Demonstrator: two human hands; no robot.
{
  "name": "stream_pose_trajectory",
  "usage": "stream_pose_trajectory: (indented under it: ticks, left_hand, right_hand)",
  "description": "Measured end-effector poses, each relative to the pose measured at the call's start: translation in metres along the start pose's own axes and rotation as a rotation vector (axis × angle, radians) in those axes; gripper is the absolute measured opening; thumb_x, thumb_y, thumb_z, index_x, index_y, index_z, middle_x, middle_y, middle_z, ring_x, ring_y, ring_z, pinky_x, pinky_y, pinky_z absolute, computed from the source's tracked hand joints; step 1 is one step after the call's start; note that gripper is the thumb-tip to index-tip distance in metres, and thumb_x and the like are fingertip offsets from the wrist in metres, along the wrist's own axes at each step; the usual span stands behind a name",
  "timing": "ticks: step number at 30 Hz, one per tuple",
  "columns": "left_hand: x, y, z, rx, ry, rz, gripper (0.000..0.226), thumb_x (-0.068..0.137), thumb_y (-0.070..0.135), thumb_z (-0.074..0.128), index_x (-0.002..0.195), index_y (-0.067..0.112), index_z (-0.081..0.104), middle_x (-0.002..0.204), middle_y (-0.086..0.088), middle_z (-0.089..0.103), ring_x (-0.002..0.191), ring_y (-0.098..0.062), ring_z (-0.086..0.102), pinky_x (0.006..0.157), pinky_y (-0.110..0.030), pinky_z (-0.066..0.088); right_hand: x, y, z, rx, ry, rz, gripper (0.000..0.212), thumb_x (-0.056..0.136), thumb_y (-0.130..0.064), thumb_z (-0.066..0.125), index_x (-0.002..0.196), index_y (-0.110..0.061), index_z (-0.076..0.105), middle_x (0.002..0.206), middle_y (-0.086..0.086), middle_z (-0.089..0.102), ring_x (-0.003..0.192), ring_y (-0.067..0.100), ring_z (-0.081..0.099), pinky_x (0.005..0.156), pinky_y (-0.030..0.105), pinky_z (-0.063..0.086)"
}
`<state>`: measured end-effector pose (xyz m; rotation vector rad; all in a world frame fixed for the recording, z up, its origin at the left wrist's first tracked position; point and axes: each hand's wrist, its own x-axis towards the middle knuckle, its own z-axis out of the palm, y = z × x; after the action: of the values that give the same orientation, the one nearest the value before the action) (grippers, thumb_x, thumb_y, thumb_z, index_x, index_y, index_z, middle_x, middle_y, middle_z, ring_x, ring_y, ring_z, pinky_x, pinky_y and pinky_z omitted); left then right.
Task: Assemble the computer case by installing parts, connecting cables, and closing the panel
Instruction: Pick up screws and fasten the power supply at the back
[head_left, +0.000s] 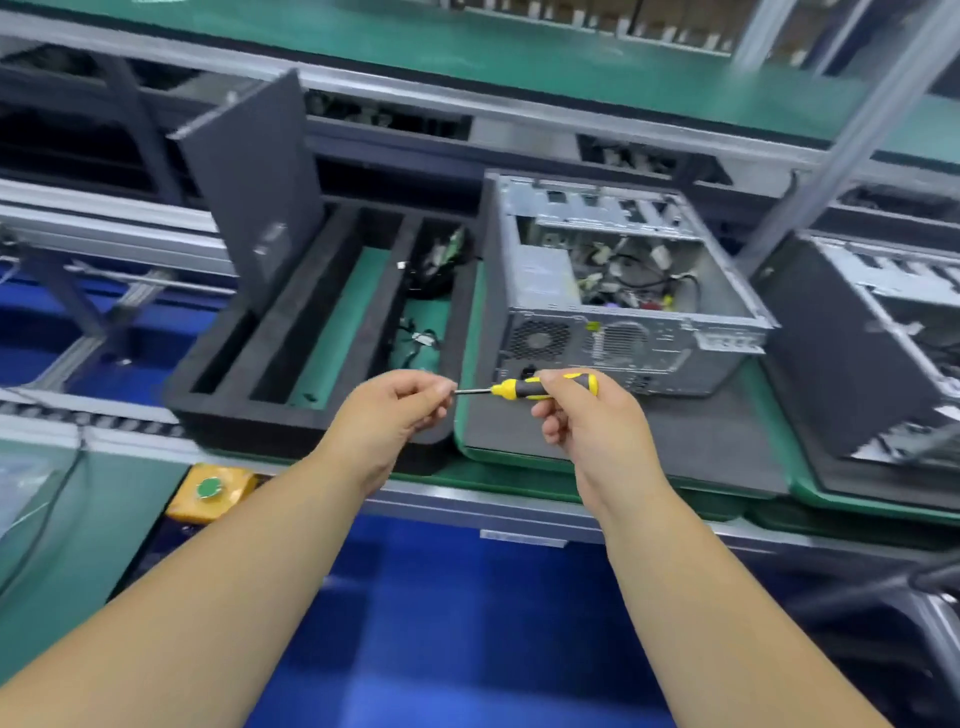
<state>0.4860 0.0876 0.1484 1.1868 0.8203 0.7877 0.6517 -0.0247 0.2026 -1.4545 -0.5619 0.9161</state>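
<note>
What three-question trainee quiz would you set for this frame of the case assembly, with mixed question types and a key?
1. True or false: the dark side panel is already closed on the open computer case.
2. Multiple choice: the right hand grips the A) pliers B) yellow-and-black screwdriver C) cable.
3. Short answer: what are the left hand fingertips doing?

Key
1. False: the panel stands tilted in the black foam tray to the case's left, and the case interior with its loose cables is exposed.
2. B.
3. They are pinched at the tip of the screwdriver's metal shaft; whether they hold a screw there cannot be made out.
</note>
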Motion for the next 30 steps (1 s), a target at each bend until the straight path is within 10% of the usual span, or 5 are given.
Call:
stream_pose_trajectory:
  ticks: [8,13,19,30]
  left_hand:
    - [0.042,0.012,0.114,0.027,-0.006,0.032,0.032,0.086,0.049,0.055,0.108,0.026,0.06,0.106,0.002,0.07,0.096,-0.011,0.066,0.093,-0.031,0.052]
    - [0.078,0.022,0.14,0.522,-0.039,0.244,0.018,0.094,0.042,0.05,0.109,0.037,0.059,0.102,0.018,0.063,0.094,-0.002,0.061,0.084,-0.026,0.047]
    - [0.136,0.024,0.17,1.476,-0.081,0.621,0.051,0.095,0.04,0.057,0.139,0.016,0.05,0.137,-0.005,0.05,0.127,-0.029,0.041,0.11,-0.04,0.032]
    - [0.152,0.023,0.182,1.547,-0.069,0.516,0.026,0.098,0.03,0.052,0.095,0.009,0.068,0.093,-0.013,0.063,0.098,-0.034,0.055,0.073,-0.037,0.042]
  right_hand:
    - [0.002,-0.002,-0.096,0.226,0.157,0.058,0.012,0.097,-0.017,0.061,0.099,-0.007,0.068,0.065,0.004,0.067,0.051,0.009,0.05,0.049,0.021,0.041]
    - [0.006,-0.002,-0.128,0.35,0.226,0.096,0.018,0.099,-0.016,0.056,0.102,-0.004,0.069,0.07,0.006,0.07,0.049,0.008,0.049,0.05,0.021,0.042]
    - [0.0,0.002,-0.145,0.444,0.324,0.071,0.017,0.1,-0.017,0.054,0.095,-0.008,0.068,0.076,0.007,0.072,0.053,0.01,0.052,0.054,0.022,0.044]
    - [-0.028,0.021,-0.156,0.447,0.42,0.054,0.017,0.1,-0.018,0.053,0.095,-0.009,0.067,0.076,0.006,0.071,0.055,0.011,0.049,0.056,0.022,0.044]
